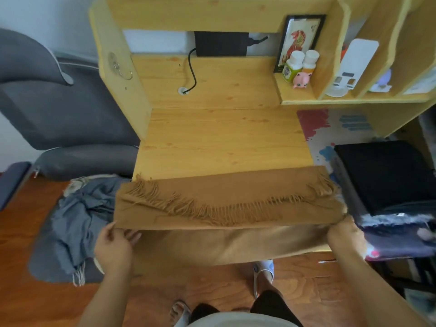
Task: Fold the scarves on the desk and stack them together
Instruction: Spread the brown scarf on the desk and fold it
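Note:
A tan fringed scarf (236, 185) lies stretched across the near edge of the wooden desk (224, 138), its fringe facing me and a lower layer hanging off the front. My left hand (113, 244) pinches its near left corner. Gripping the near right corner is my right hand (344, 232). A crumpled blue-grey scarf (80, 215) hangs over the desk's left corner. A folded black scarf (387, 175) sits at the right on a stack of folded cloth.
A grey padded chair (59, 109) stands left of the desk. Shelves at the back right hold two bottles (299, 64), a pink toy (300, 79) and a framed picture (299, 38). A black cable (192, 72) runs into the desk.

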### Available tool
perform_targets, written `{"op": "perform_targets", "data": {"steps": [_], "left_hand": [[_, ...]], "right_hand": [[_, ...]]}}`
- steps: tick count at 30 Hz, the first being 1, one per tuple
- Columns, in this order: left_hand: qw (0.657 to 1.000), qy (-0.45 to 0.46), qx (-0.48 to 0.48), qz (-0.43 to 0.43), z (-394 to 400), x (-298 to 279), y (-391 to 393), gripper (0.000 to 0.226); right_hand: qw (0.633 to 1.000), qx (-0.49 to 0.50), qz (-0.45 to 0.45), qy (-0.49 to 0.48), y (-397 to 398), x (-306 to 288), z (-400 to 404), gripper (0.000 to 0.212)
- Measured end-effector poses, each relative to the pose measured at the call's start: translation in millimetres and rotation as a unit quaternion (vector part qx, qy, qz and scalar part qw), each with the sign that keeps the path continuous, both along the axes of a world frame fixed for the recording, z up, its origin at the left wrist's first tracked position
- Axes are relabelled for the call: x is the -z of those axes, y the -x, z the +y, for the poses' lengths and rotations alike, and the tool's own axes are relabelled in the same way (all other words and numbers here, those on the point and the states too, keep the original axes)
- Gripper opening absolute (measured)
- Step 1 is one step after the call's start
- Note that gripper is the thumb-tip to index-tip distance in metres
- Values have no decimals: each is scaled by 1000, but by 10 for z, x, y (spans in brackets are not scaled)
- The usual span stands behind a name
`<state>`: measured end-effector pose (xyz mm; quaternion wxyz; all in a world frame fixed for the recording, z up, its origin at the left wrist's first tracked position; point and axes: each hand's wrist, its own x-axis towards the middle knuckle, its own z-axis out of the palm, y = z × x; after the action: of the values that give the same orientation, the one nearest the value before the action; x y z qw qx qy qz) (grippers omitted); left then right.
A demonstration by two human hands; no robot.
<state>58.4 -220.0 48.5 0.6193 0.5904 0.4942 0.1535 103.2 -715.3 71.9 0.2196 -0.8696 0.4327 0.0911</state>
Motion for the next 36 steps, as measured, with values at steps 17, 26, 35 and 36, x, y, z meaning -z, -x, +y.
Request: {"op": "perform_targets", "data": {"steps": [17,26,35,36], "left_hand": [[921,364,-137,19,226,264,-188,28],[919,353,-165,53,328,252,-105,52],[925,346,-154,-35,141,86,-97,36],[925,341,-161,-41,125,52,-70,36]], "right_hand": [[736,447,-179,-476,-21,315,86,45],[687,459,-166,-538,-175,253,160,42],[770,305,-208,-521,-109,85,32,46],[770,280,-215,-532,-125,98,33,44]]}}
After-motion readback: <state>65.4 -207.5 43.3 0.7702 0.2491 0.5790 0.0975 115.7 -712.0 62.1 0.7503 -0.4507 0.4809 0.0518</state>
